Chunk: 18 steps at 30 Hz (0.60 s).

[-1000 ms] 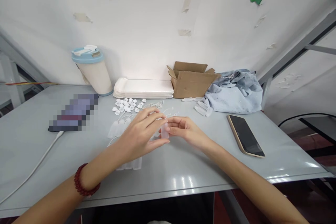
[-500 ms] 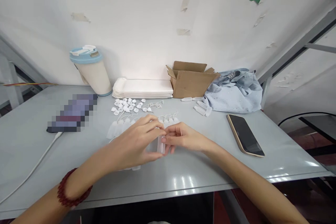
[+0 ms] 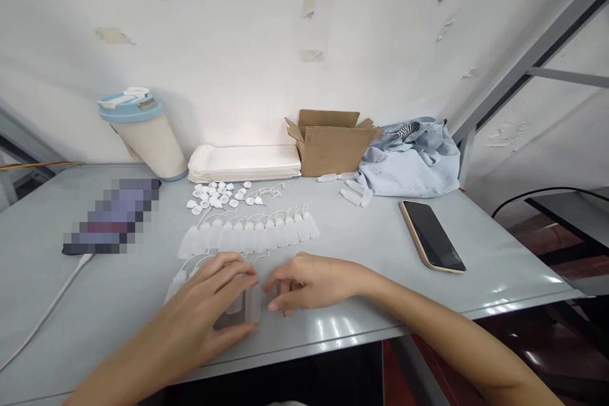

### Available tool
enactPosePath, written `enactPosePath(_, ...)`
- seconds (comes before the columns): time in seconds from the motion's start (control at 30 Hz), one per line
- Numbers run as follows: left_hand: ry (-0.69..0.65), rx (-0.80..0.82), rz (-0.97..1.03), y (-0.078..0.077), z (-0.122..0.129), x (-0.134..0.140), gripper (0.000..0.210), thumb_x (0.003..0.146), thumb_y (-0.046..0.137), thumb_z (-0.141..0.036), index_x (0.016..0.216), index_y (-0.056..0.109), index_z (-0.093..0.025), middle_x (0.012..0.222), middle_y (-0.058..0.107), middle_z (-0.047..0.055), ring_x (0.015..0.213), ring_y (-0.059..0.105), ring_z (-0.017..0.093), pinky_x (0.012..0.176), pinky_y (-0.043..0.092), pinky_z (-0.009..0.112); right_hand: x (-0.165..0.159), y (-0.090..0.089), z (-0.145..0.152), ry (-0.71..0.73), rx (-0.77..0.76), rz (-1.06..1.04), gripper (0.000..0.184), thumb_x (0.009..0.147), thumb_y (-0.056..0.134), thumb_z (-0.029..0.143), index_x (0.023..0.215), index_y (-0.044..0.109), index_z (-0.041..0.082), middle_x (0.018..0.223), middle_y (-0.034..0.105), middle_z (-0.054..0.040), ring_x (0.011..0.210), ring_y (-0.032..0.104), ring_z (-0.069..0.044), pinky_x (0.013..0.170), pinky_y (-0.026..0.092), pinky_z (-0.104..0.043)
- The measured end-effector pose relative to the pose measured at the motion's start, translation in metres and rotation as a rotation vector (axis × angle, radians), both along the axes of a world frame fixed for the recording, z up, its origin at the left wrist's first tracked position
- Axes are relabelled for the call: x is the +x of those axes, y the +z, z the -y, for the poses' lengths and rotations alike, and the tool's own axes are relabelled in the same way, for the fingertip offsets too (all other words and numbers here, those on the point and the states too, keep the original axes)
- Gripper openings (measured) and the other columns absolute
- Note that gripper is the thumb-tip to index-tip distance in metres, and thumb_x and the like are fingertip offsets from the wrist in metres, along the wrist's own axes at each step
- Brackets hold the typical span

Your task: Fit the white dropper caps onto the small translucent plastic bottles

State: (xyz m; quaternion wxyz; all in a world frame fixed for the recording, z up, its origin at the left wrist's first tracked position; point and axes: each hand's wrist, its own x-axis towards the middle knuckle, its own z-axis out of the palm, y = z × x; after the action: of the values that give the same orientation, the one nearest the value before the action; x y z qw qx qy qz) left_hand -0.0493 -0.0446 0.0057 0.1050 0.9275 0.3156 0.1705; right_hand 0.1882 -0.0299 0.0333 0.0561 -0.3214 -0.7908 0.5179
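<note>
My left hand [image 3: 216, 301] arches low over the table, with a small translucent plastic bottle [image 3: 254, 301] held lengthwise between its thumb and fingertips. Just right of that bottle, my right hand [image 3: 309, 282] has loosely bent fingers apart from the thumb, with nothing visible in them. Beyond both hands lies a row of similar bottles [image 3: 257, 235], their necks carrying thin white cords. Nearer me, a second row, including a bottle [image 3: 177, 282] at its left end, is partly hidden under my left hand.
White caps [image 3: 221, 193] and tangled cords [image 3: 266, 191] lie farther back. Behind are a white stack [image 3: 252, 162], a cardboard box [image 3: 333, 149], blue cloth [image 3: 409, 162] and loose bottles [image 3: 354, 192]. A tumbler [image 3: 147, 139], a blurred-out device [image 3: 111, 216] and a phone [image 3: 432, 236] flank the work.
My left hand has brought the bottle down and left, nearer the front row. My right hand has come off the bottle, and the view has shifted slightly.
</note>
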Motion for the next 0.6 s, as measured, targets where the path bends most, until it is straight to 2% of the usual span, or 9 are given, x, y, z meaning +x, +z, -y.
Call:
enactPosePath(0.1,-0.013,0.038,-0.015,0.002,-0.004,-0.003,0.036,0.078,0.068,-0.037,0.110,0.059,-0.025,0.110,0.064,0.003,0.110,0.052,0.025,0.087,0.051,0.033,-0.001,0.002,0.000,0.034,0.036,0.025,0.035,0.087,0.058,0.031,0.114,0.063,0.010,0.065,0.068,-0.0014,0.057,0.058,-0.011,0.049,0.042,-0.018)
enactPosePath(0.43,0.033,0.011,-0.095,0.002,-0.004,-0.005,0.041,0.082,0.063,-0.039,0.120,0.055,-0.027,0.120,0.060,0.003,0.119,0.045,0.026,0.095,0.046,0.038,0.003,0.004,-0.004,0.021,0.037,0.036,0.036,0.087,0.058,0.033,0.115,0.063,0.011,0.069,0.069,-0.0020,0.058,0.057,-0.011,0.052,0.042,-0.019)
enactPosePath(0.6,0.001,-0.032,-0.113,0.021,-0.015,0.001,0.042,0.082,0.060,-0.048,0.119,0.056,-0.027,0.119,0.060,0.003,0.117,0.046,0.026,0.095,0.045,0.036,0.012,0.012,-0.008,-0.060,0.005,0.014,0.040,0.088,0.055,0.038,0.117,0.062,0.012,0.069,0.068,-0.0026,0.060,0.054,-0.010,0.053,0.040,-0.019)
